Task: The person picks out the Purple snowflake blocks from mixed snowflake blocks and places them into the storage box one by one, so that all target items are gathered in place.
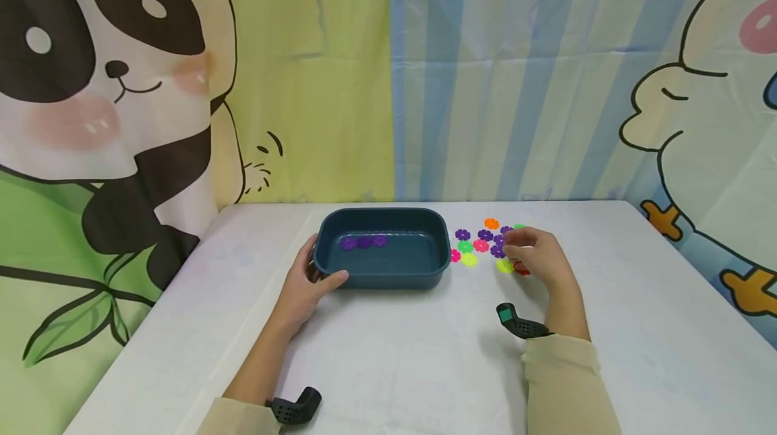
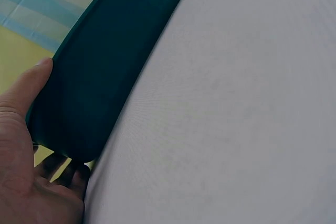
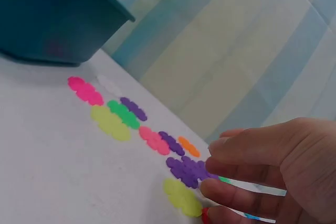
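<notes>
My left hand grips the left end of a dark teal plastic basin, thumb against its front wall and fingers around the side. Several purple flower-shaped discs lie in the basin. To its right, my right hand hovers over a loose group of discs, fingers bent and apart; nothing shows between them. In the right wrist view its fingertips are nearest to purple discs, a yellow disc and a partly hidden red disc. The hand hides part of the group.
Between basin and right hand lie pink, green, yellow and orange discs. A white cloth covers the table. Printed curtains hang behind and at both sides. Each wrist wears a black device.
</notes>
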Available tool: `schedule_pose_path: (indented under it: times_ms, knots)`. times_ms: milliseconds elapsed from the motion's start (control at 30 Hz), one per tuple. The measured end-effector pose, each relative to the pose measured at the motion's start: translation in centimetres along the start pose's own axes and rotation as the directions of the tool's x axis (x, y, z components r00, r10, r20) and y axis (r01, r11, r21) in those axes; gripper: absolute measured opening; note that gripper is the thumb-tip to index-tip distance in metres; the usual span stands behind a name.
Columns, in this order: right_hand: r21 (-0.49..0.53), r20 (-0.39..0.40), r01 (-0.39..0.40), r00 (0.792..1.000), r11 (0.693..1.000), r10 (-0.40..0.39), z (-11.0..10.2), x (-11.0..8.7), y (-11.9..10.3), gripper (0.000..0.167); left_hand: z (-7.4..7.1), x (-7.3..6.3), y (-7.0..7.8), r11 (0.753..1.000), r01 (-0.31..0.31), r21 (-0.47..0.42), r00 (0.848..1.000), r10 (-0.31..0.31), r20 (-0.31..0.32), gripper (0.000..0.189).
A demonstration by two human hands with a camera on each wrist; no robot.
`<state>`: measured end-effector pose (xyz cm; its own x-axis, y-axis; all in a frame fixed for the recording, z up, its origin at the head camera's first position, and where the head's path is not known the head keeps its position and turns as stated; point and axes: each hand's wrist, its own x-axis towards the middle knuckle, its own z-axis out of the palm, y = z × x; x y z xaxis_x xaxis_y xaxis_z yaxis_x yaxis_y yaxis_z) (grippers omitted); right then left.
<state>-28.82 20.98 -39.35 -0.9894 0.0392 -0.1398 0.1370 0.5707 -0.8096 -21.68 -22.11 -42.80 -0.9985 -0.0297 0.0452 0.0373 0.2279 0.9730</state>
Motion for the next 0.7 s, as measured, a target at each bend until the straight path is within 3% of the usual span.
schedule_pose_path:
  times_ms: [267, 700]
  knots:
    - [-0.036, -0.028, -0.048, 0.999, 0.998, 0.047, 0.7, 0.7, 0.4, 0.041, -0.1, 0.0, 0.0, 1.0, -0.012, -0.004, 1.0, 0.012, 0.011, 0.101]
    - [-0.137, -0.089, -0.018, 0.996, 0.99, 0.005, 2.1, 0.9, 0.1, 0.038, -0.1, 0.0, 0.1, 1.0, -0.002, 0.004, 1.0, 0.002, 0.009, 0.101]
